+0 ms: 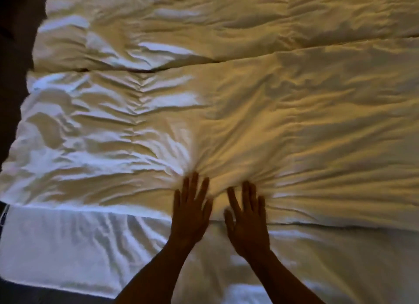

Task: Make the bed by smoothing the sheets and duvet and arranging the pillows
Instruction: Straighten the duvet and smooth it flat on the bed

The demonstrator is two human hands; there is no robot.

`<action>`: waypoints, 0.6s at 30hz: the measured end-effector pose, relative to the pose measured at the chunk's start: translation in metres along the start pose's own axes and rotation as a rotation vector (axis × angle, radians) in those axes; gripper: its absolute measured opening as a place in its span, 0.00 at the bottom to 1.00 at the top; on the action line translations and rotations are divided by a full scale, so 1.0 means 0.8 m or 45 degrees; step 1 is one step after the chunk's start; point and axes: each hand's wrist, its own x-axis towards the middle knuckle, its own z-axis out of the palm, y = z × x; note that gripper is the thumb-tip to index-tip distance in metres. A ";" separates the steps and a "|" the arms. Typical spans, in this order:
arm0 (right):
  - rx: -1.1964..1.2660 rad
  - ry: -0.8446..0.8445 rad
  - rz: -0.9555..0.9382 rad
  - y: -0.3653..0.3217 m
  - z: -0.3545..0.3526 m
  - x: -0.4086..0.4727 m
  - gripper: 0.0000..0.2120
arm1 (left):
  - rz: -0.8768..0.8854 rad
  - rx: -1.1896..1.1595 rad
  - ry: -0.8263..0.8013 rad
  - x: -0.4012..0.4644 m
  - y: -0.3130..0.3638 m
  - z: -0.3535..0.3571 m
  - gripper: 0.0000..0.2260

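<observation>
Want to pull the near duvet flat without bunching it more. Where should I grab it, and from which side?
Probably pinch the near duvet along its near hem, coming from the bed's near side. The left hand and right hand press flat there, and creases fan out from them.

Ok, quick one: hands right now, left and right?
Left hand: open, fingers straight, pressing flat on the duvet edge.
Right hand: open, fingers spread, pressing the duvet beside it.

A dark floor [13,43] runs along the left edge and across the near left corner, too dim to show its surface. Warm yellowish light falls from the right; cooler bluish light comes from the left.
</observation>
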 end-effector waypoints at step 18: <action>-0.069 0.415 0.181 -0.104 -0.088 0.365 0.30 | 0.250 -0.037 0.433 0.370 -0.047 -0.106 0.28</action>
